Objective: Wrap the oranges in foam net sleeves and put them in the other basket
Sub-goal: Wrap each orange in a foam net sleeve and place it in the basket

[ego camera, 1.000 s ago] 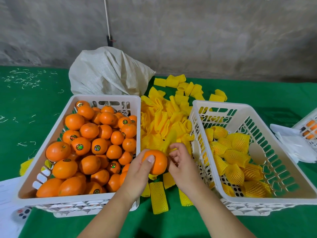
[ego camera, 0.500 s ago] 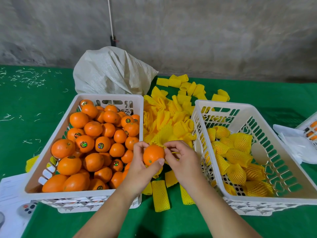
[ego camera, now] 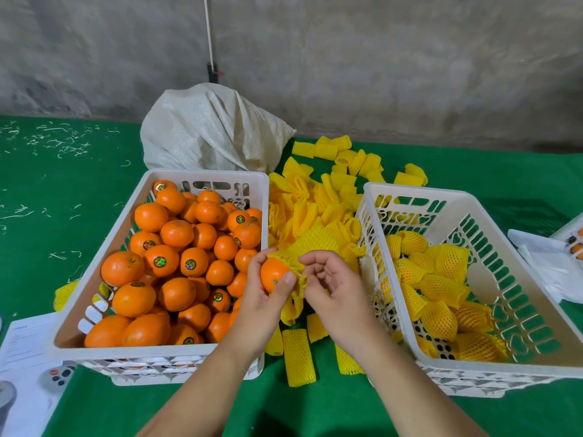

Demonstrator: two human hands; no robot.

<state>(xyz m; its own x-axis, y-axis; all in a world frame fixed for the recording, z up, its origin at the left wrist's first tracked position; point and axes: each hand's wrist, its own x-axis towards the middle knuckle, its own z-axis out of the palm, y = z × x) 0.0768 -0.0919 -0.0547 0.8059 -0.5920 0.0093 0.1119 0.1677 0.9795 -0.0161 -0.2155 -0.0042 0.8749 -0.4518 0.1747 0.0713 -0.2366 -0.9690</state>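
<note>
My left hand grips a bare orange between the two baskets. A yellow foam net sleeve is stretched over the orange's far side, and my right hand pinches the sleeve's open edge beside the fruit. The white basket on the left is piled with several unwrapped oranges. In the white basket on the right lie several oranges wrapped in yellow net.
A heap of loose yellow sleeves fills the green table between and behind the baskets. A white woven sack lies at the back. Papers and a remote sit at the lower left, white packaging at the right edge.
My right hand has picked up a sleeve from the heap and drawn it onto the orange. Both hands have risen slightly toward the pile.
</note>
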